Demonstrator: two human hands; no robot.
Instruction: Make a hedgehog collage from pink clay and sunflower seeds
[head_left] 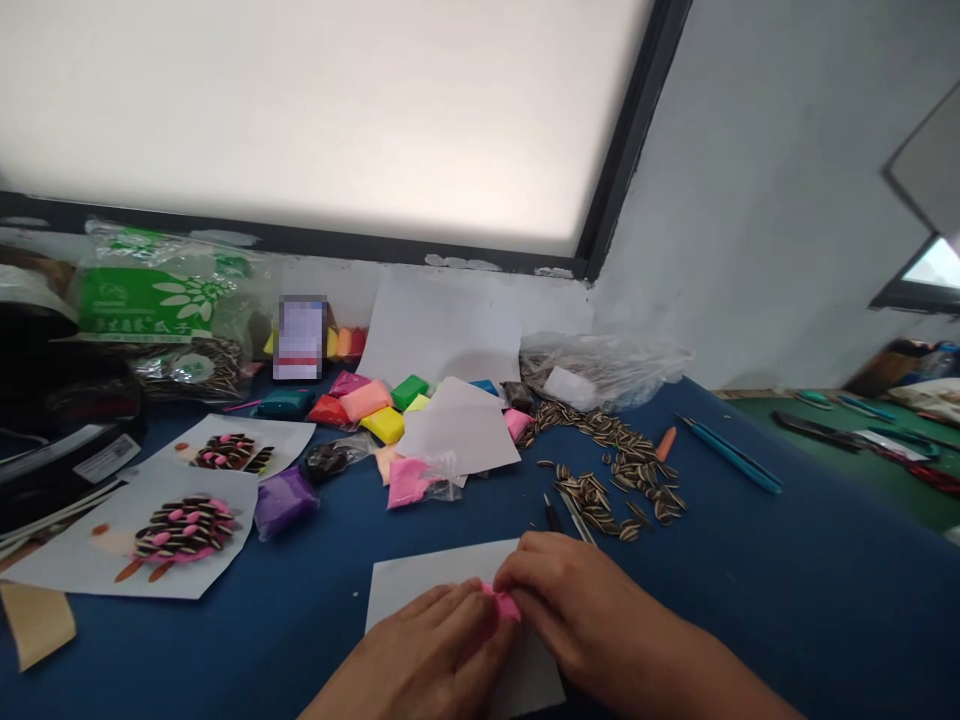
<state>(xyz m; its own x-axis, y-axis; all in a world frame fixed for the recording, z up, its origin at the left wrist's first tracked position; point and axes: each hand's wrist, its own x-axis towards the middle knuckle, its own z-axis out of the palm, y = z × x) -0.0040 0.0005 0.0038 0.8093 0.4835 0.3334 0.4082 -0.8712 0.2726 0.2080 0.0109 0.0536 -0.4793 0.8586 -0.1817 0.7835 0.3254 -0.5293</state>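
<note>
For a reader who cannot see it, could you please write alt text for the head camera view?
Two bare hands, left hand and right hand, pinch a pink clay piece over a white sheet on a blue table. Behind lie sunflower seeds and coloured clay packets.

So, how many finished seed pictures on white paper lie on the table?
2, both at the left: the nearer seed picture with orange feet, and the farther seed picture behind it, near the green bag. Others may be hidden.

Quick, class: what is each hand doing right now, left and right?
Left hand: fingers closed on the pink clay, over the white paper.
Right hand: fingers pinching the same pink clay.
</note>
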